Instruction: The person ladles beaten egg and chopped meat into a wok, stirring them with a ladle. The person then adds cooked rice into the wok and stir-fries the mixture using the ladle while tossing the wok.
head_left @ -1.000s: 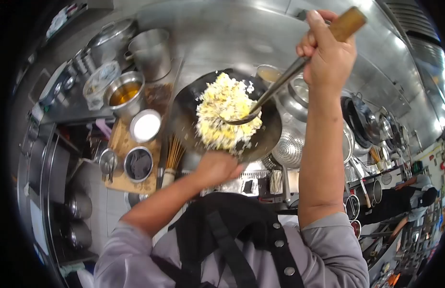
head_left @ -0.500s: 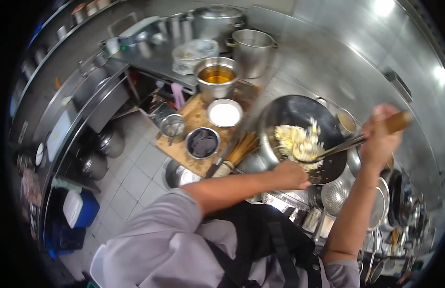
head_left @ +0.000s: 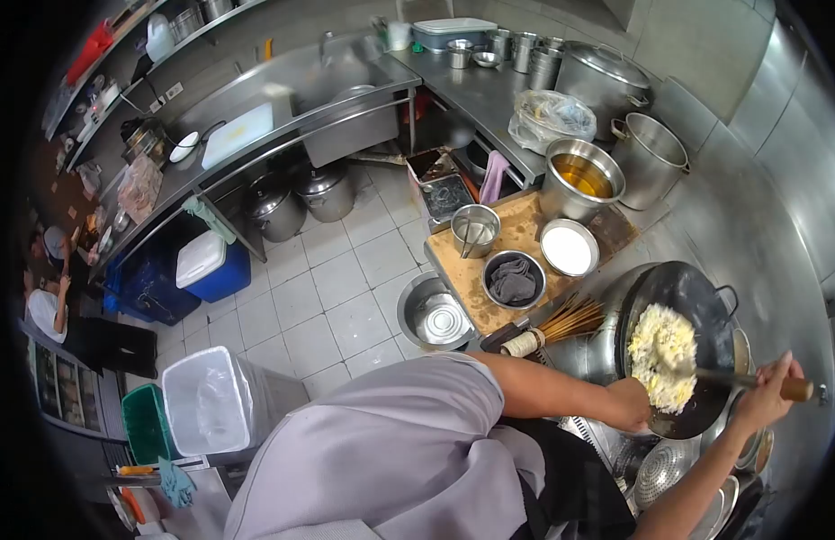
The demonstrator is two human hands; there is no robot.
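Note:
My left hand (head_left: 628, 404) is closed at the near rim of a black wok (head_left: 701, 292), where a handle would be; the grip itself is hidden under my fingers. A mound of white rice with yellow egg bits (head_left: 656, 346) lies in the wok. My right hand (head_left: 767, 394) is wrapped round the wooden handle of a metal ladle (head_left: 725, 377), whose blurred head meets the rice. Left of the wok lie a bamboo wok brush (head_left: 566, 328) and a wooden board (head_left: 449, 261), which carries a bowl of dark grey pieces (head_left: 514, 281).
A bowl of white powder or liquid (head_left: 569, 249) and a pot of yellow oil-like liquid (head_left: 583, 180) stand by the board. Strainers (head_left: 665, 471) lie below the wok. A bin (head_left: 206, 405) stands on the tiled floor; another person (head_left: 53, 315) is at far left.
My view has swung left, so the wok now sits further right in it. The rice has settled from a loose toss into a mound. Both hands keep their holds.

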